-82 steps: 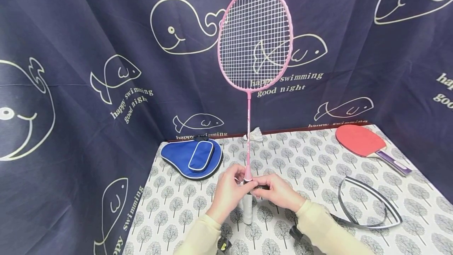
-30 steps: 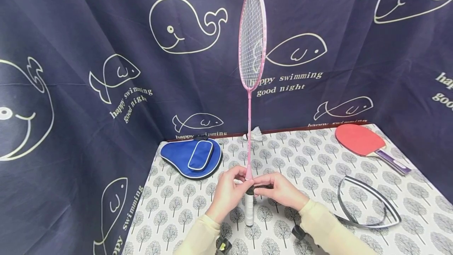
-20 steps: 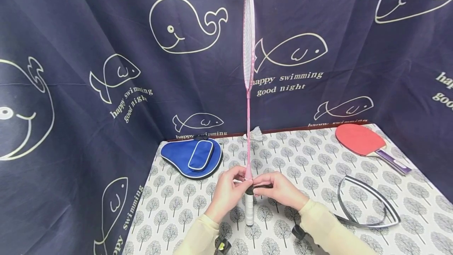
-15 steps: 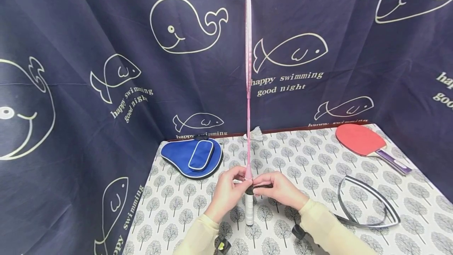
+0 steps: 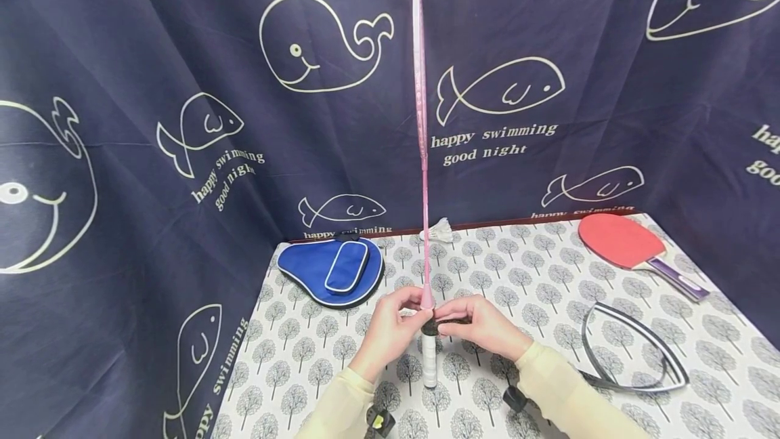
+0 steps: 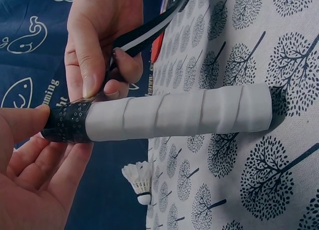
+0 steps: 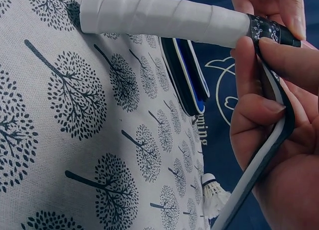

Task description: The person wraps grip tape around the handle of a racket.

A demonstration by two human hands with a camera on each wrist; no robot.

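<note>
Pink badminton racket (image 5: pixel 420 154) stands upright, butt of its white-wrapped handle (image 6: pixel 179 115) on the tree-print tablecloth (image 5: pixel 536 290), head edge-on to the head camera. Left hand (image 5: pixel 390 330) pinches the top of the handle at the black perforated grip tape (image 6: pixel 67 121). Right hand (image 5: pixel 481 327) pinches the black-and-white tape strip (image 7: pixel 264 155) against the same spot. Behind: shuttlecock (image 5: pixel 440 230), blue paddle case (image 5: pixel 332 271); far right, red table tennis paddle (image 5: pixel 621 241).
</note>
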